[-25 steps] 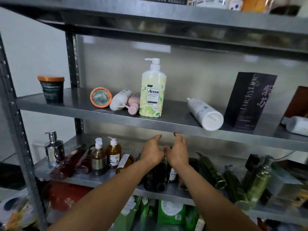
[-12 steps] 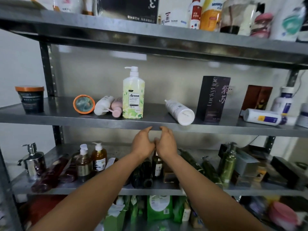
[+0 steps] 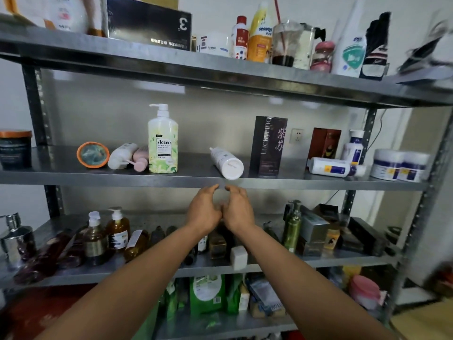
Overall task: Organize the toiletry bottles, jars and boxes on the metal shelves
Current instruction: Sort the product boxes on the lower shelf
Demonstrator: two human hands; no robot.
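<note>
My left hand (image 3: 204,210) and my right hand (image 3: 239,210) are side by side just below the front edge of the middle metal shelf (image 3: 73,179), fingers loosely curled, holding nothing. On that shelf a green pump bottle (image 3: 162,143) stands upright. A white bottle (image 3: 226,163) lies on its side right above my hands, next to a dark upright box (image 3: 268,146). An orange-rimmed jar (image 3: 93,154) and two small bottles (image 3: 128,155) lie to the left.
The top shelf (image 3: 220,69) holds a black box, bottles and a cup. The lower shelf (image 3: 331,260) is crowded with amber pump bottles, dark bottles and boxes. Green pouches (image 3: 207,293) sit beneath. White jars (image 3: 399,164) stand at the middle shelf's right end.
My view has tilted up and shifted right, bringing the top shelf into sight. Both hands have risen together from the lower shelf toward the middle shelf's front edge.
</note>
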